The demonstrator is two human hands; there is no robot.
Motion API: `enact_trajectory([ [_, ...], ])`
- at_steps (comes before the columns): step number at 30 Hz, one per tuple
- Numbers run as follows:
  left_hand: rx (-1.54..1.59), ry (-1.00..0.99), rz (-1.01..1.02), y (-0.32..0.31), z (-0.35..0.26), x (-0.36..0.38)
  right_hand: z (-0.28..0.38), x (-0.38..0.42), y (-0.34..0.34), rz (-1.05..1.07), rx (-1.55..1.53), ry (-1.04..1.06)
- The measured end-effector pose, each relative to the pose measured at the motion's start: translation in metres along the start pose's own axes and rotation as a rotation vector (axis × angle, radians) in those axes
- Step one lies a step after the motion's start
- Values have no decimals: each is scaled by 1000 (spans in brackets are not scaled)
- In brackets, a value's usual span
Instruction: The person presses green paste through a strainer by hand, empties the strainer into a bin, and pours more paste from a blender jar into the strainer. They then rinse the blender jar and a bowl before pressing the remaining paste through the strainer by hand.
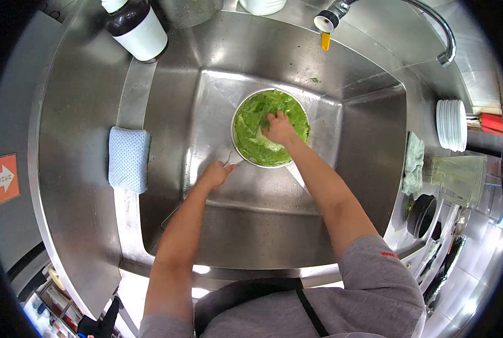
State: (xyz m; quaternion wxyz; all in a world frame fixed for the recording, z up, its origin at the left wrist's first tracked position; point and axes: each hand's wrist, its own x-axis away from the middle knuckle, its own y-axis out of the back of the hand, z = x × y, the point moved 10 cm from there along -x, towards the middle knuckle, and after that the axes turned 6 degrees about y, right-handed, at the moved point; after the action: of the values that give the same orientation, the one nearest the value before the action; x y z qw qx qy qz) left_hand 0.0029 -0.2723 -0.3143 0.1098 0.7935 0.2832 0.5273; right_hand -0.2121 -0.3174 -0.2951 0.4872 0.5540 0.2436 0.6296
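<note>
Green leafy lettuce [251, 118] fills a round metal-rimmed strainer [234, 138] in the middle of the sink. My right hand [279, 130] reaches into the leaves from above, fingers bent and pressed among them; the fingertips are partly hidden. At the strainer's near left side, my left hand [215, 174] is closed around its wire handle. Part of a thin wire, maybe the handle's end, shows beside my left forearm.
The steel sink [251, 234] surrounds both hands. A blue-dotted sponge [129, 159] lies on the left ledge, a pump bottle [141, 36] behind it. The faucet [326, 21] hangs at the back right. Stacked white plates [452, 125] and a green cloth [413, 163] are at right.
</note>
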Motion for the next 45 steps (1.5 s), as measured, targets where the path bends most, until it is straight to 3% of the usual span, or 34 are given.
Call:
enact_trajectory([
  [3, -59, 46, 89, -4, 2, 4, 3, 6, -19, 167, -32, 136],
  [4, -55, 47, 78, -4, 3, 3, 4, 9, -16, 168, -35, 138],
  [6, -55, 49, 70, -3, 0, 5, -2, 15, 15, -86, 62, 58],
  [9, -99, 68, 113, -3, -1, 7, -2, 14, 3, -32, 0, 44],
  [12, -95, -11, 28, -6, 4, 0, 6, 16, -12, 69, 13, 128],
  [14, -110, -114, -103, -2, 2, -4, -1, 15, 0, -15, 6, 65],
  [16, -119, -88, -67, -1, 0, -2, -5, 17, 5, -95, -5, 0],
  [21, -116, 6, 6, 5, -7, 7, 14, 22, -13, 86, 134, 245],
  [23, -31, 171, 120, 0, 1, 13, 7, 20, -5, 29, 107, 166],
  [25, -57, 98, 75, -4, 4, 5, -1, 20, 1, -33, 78, 84],
  [27, -87, 25, 26, -1, 2, 1, 18, 24, -14, 47, 152, 257],
  [30, -70, -8, 34, -4, 1, 1, -5, 17, -2, -4, 101, 86],
  [33, -67, -21, -11, 2, -3, 3, 9, 18, -14, 42, 111, 182],
  [35, -37, 76, 105, -4, 1, 6, 5, 17, -11, 72, 115, 152],
  [37, -71, 72, 85, -4, 1, 4, 2, 17, -11, 99, 124, 125],
  [39, -113, 66, 61, -2, 2, 3, 0, 20, -2, -49, 117, 50],
  [43, -99, 29, 39, -3, 1, 2, 13, 22, -9, 80, 99, 210],
  [45, -103, 43, 47, -1, 0, 4, -5, 19, 4, -38, 87, 10],
])
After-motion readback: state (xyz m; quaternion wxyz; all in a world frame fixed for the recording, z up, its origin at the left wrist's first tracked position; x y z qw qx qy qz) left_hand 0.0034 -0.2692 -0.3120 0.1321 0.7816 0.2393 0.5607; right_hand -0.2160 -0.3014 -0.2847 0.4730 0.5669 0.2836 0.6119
